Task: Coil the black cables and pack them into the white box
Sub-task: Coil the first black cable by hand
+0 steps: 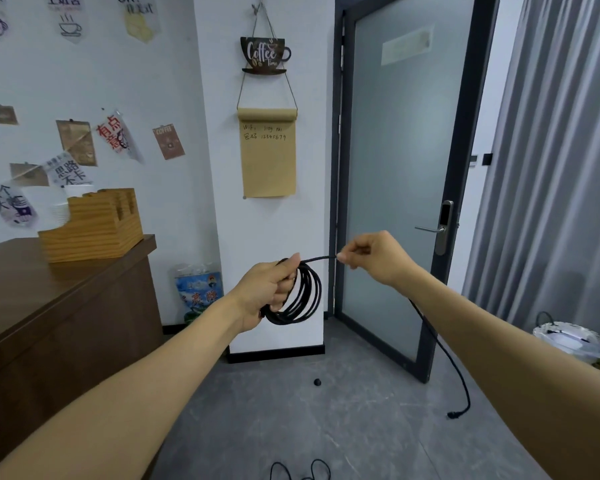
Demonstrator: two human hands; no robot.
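Observation:
My left hand (pixel 274 289) grips a coil of black cable (pixel 305 299) made of several loops, held up in front of the white pillar. From the coil a taut stretch of the same cable runs right to my right hand (pixel 371 259), which pinches it between thumb and fingers. Below my right wrist the loose end (pixel 459 379) hangs down past my forearm and finishes in a plug near the floor. More black cable (pixel 302 471) lies in loops on the floor at the bottom edge. No white box is in view.
A dark wooden counter (pixel 49 306) with a wooden holder (pixel 94 226) stands at the left. Ahead is a frosted glass door (pixel 395 188) with a lever handle. A white basket (pixel 575 341) sits at the right by grey curtains. A small black doorstop (pixel 317 381) is on the grey floor.

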